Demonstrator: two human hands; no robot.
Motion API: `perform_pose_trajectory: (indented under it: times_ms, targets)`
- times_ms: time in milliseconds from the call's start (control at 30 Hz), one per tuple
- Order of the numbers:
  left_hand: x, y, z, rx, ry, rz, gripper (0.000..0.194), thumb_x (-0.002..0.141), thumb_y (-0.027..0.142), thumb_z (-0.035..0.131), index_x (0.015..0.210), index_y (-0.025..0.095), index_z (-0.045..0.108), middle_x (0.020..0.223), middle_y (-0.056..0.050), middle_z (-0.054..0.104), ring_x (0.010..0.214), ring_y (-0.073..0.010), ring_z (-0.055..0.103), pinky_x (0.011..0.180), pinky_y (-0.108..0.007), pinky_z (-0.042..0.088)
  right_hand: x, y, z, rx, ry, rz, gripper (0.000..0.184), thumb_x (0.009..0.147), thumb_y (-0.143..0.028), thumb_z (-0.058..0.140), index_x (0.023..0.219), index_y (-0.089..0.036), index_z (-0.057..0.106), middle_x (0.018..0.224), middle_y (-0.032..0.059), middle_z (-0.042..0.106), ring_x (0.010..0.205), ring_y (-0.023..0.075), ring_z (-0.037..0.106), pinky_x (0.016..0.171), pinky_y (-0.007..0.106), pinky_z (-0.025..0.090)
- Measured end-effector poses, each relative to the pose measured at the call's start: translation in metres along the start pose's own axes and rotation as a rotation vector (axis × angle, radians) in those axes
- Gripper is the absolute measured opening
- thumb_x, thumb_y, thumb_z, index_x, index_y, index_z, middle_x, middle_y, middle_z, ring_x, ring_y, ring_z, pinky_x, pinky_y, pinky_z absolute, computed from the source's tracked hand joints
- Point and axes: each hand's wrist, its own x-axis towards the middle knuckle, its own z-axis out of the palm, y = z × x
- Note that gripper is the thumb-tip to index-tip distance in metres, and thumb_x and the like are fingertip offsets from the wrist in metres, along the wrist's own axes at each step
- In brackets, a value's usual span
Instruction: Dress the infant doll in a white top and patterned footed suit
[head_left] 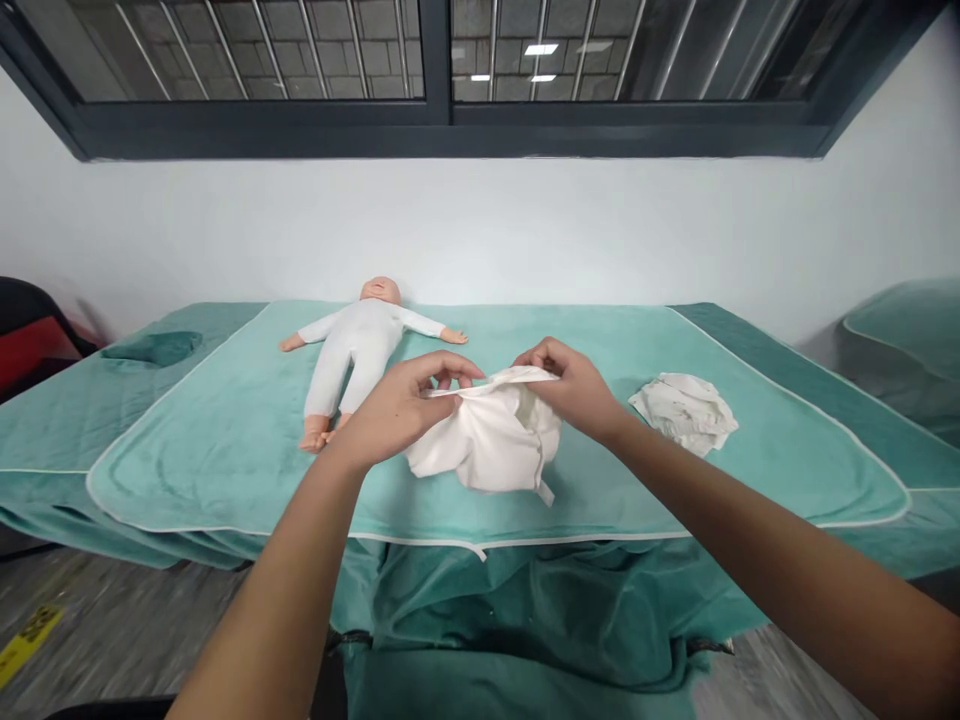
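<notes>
While the green blanket [787,450] spread beneath the doll [364,330], a white cloth [499,450] hung right of the doll, its upper edge pinched between fingers of the left hand [416,400] and right hand [574,395], seemingly to keep it taut. A crumpled bundle [686,412] lay farther right of the doll, leaving sideways room inside the blanket's front edge.

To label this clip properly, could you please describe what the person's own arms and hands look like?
Both the left hand and the right hand are bare, with no gloves. The forearms are bare too, with no sleeves in view. No watch, bracelet, cable or marking shows on either.
</notes>
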Motion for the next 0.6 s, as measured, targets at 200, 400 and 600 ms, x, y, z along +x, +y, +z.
perform_pose_trajectory:
  times_ms: [200, 400, 600]
  targets:
    - [0.007, 0.002, 0.003, 0.169, 0.003, -0.036, 0.027, 0.086, 0.042, 0.061, 0.105, 0.024, 0.070, 0.102, 0.000, 0.070, 0.092, -0.0192, 0.062, 0.079, -0.030, 0.046, 0.009, -0.039, -0.017, -0.319, 0.142, -0.132, 0.016, 0.070, -0.020, 0.059, 0.073, -0.022, 0.043, 0.076, -0.0027, 0.055, 0.069, 0.0142, 0.048, 0.063, 0.027, 0.037]
    - [0.022, 0.012, 0.005, 0.282, 0.339, 0.043, 0.013, 0.084, 0.025, 0.059, 0.090, 0.021, 0.069, 0.073, 0.003, 0.062, 0.070, -0.0144, 0.055, 0.067, -0.026, 0.041, 0.011, -0.052, -0.028, -0.627, 0.185, -0.193, 0.013, 0.072, -0.023, 0.060, 0.081, -0.022, 0.050, 0.086, 0.0002, 0.055, 0.070, 0.0152, 0.048, 0.061, 0.028, 0.035]
    - [0.034, 0.040, 0.012, 0.378, 0.426, 0.200, 0.018, 0.082, 0.021, 0.056, 0.093, 0.023, 0.069, 0.072, 0.002, 0.059, 0.072, -0.0158, 0.055, 0.069, -0.027, 0.043, 0.015, -0.067, -0.016, -0.612, -0.133, -0.228, 0.023, 0.085, -0.035, 0.056, 0.104, -0.025, 0.063, 0.087, -0.0015, 0.065, 0.074, 0.0159, 0.056, 0.065, 0.027, 0.038]
